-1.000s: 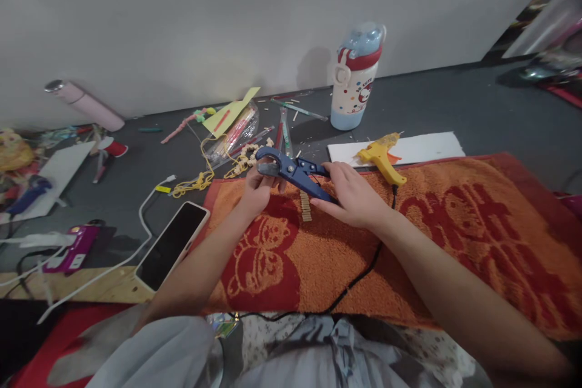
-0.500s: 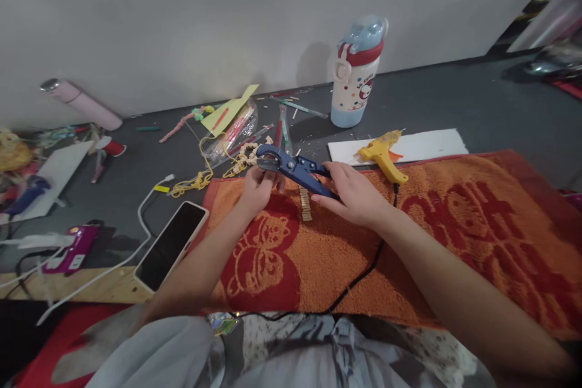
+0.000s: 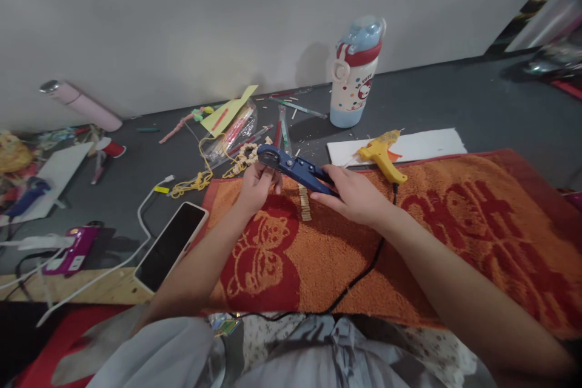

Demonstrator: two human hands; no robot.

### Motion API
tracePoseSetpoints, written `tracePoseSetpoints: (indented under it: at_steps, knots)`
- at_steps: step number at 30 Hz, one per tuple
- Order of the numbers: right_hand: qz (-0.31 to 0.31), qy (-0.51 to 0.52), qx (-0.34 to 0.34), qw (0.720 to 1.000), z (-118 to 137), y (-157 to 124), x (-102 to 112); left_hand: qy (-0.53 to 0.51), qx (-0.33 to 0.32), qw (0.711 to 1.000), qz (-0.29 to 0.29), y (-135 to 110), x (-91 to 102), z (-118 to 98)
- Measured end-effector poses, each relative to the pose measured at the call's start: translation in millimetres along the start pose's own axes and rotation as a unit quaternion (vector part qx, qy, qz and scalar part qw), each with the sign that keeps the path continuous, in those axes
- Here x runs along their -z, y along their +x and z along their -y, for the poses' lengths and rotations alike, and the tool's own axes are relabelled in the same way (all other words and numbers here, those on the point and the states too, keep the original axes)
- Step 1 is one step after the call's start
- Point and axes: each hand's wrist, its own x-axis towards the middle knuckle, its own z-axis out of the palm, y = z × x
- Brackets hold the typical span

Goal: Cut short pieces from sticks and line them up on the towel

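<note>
My right hand is wrapped round the handles of a blue plier-like cutter, above an orange towel. Its curved jaws point left and look closed. Just under those jaws is my left hand, with thumb and fingers pinched together. Whatever lies between these fingers is hidden or too small to name. Below the tool, a short column of small pale stick pieces lies on the towel.
A yellow glue gun rests on a white board, its black cord crossing the towel. Behind stands a bottle. To the left lie a phone, yellow string, a white cable and a pink flask.
My right hand has squeezed the cutter's handles closer together, and its jaws have come together. My left hand has barely shifted beside them.
</note>
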Motion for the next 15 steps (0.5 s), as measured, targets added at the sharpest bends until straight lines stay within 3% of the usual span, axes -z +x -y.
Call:
tracePoseSetpoints:
  at_steps: [15]
  knots:
    - [0.031,-0.026,-0.013,0.999,4.8,0.1,3.7,-0.035,0.031,0.999,0.006,0.8,-0.8,-0.5]
